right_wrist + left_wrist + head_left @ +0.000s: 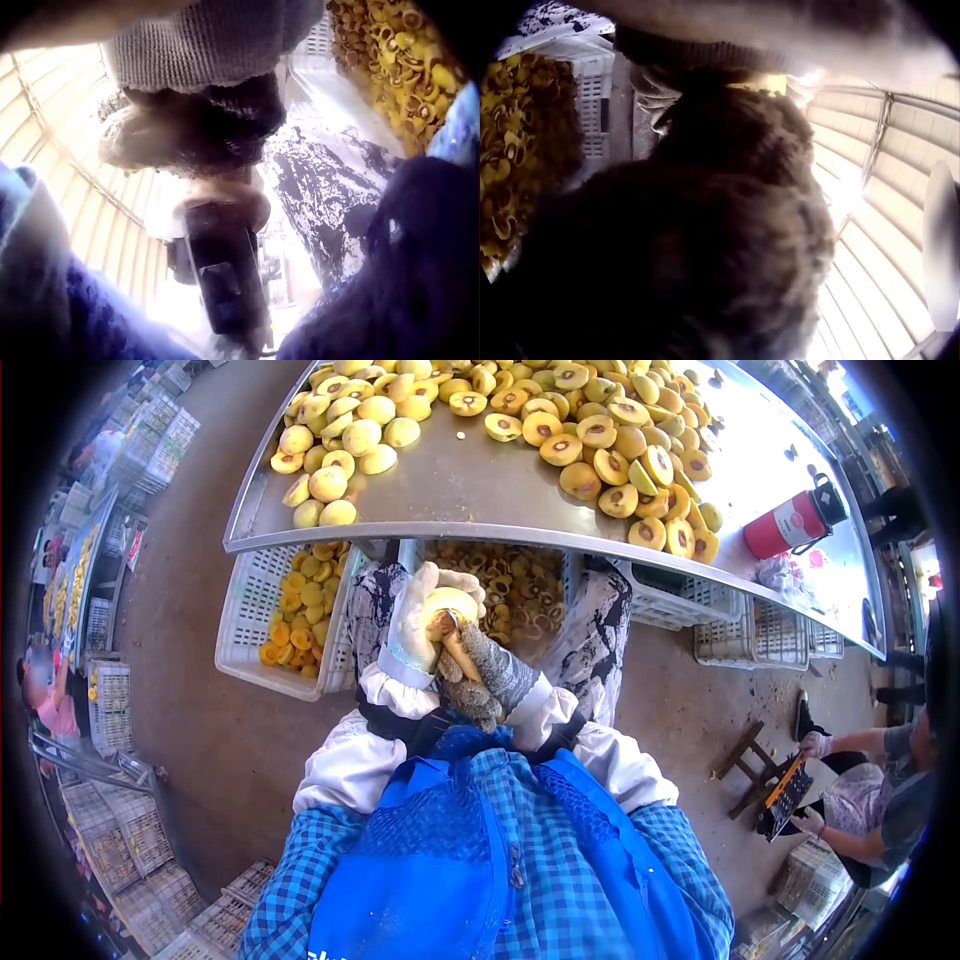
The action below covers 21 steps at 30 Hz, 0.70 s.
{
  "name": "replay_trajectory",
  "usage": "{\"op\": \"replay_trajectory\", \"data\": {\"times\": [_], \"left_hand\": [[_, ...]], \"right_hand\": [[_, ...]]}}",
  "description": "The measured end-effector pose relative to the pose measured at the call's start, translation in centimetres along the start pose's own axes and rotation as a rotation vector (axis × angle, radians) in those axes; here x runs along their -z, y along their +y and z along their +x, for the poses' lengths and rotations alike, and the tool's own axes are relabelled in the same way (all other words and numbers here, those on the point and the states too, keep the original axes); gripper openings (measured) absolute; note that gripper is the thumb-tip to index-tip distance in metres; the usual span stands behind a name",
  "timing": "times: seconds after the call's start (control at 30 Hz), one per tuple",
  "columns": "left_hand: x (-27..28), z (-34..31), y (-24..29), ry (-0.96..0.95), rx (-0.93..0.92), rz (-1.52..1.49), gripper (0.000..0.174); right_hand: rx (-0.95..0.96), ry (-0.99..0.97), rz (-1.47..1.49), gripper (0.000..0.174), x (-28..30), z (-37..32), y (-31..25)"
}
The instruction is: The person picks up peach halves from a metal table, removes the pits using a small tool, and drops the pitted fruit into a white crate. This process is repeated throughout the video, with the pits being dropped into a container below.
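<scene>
In the head view my left hand point(413, 622), in a pale glove, cups a yellow peach half point(452, 602) with its cut side toward me. My right hand point(496, 668), in a grey knitted glove, grips the wooden handle point(461, 658) of a small pitting tool. Its metal tip point(451, 620) is at the brown center of the peach half. Both hands are close together above my lap. A dark, blurred glove point(742, 172) fills much of the left wrist view, with a sliver of yellow fruit point(769, 82) beyond it. The grey glove point(187, 135) hides the tool in the right wrist view.
A metal table point(440, 500) ahead bears many peaches, whole-looking and halved point(597, 430), plus a red bottle point(785, 525). Below, a white crate point(232, 622) holds peach halves; scraps point(530, 585) lie between my knees. At right, a seated person point(870, 800) holds a dark tray-like object point(785, 800).
</scene>
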State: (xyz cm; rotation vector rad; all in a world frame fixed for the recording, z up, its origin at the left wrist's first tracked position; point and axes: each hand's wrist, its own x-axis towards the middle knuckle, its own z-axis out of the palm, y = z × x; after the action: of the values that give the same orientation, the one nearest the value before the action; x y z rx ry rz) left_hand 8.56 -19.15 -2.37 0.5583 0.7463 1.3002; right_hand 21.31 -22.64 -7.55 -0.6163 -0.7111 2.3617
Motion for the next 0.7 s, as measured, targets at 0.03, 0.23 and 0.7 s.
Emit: {"op": "replay_trajectory", "data": {"times": [0.03, 0.23, 0.7], "left_hand": [[0.2, 0.3, 0.3, -0.021, 0.035, 0.084, 0.040], [0.9, 0.6, 1.7, -0.250, -0.075, 1.222, 0.022], [7.0, -0.7, 5.5, 0.550, -0.392, 0.502, 0.037]], "right_hand": [[-0.005, 0.014, -0.058, 0.047, -0.1, 0.0, -0.3], [-0.156, 0.106, -0.665, 0.052, -0.9, -0.5, -3.6], [-0.104, -0.039, 0.179, 0.032, 2.5, -0.3, -0.7]]}}
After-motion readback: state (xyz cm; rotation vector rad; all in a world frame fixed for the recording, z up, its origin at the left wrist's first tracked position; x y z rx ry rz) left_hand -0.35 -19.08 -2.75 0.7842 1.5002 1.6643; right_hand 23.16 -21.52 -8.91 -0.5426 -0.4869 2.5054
